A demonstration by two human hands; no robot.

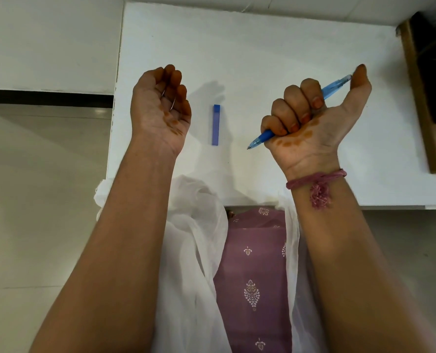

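Slanting through the fist of the right hand [311, 118], the blue pen [262, 137] runs its long axis from 8 to 2 o'clock, tip at 8, over the white table [262, 47]. Four fingers wrap the barrel and the thumb presses its top end. At the pen's 9 o'clock a slim blue case [215, 124] lies along 12 to 6. Beyond it, the left hand [160, 108] is palm up with its fingers loosely curled
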